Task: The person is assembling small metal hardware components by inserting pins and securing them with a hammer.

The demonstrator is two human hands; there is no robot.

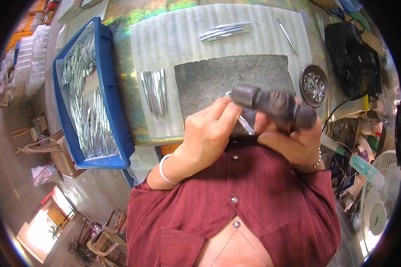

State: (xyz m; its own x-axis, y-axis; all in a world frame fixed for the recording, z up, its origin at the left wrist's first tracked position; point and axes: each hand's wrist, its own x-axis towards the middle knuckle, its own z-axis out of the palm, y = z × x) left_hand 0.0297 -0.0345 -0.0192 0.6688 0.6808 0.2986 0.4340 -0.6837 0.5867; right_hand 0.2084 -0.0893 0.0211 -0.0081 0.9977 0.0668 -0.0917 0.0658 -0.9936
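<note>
One hammer, two hands, and here's how it stands: the right hand is closed around the hammer just below its blurred dark head, the handle mostly hidden, while the left hand has its thumb and fingers pinched together on one silver metal strip. The strip's visible end juts out below and right of those fingertips — long axis slanting, that end pointing toward the person's shirt, over the near part of the single dark mat. The hammer head lies crosswise, its left end right beside the pinch. Beyond, one lone strip on the foam sheet, one small bunch, one row — too tightly packed to count — plus one bowl of small parts and one blue bin heaped with strips.
</note>
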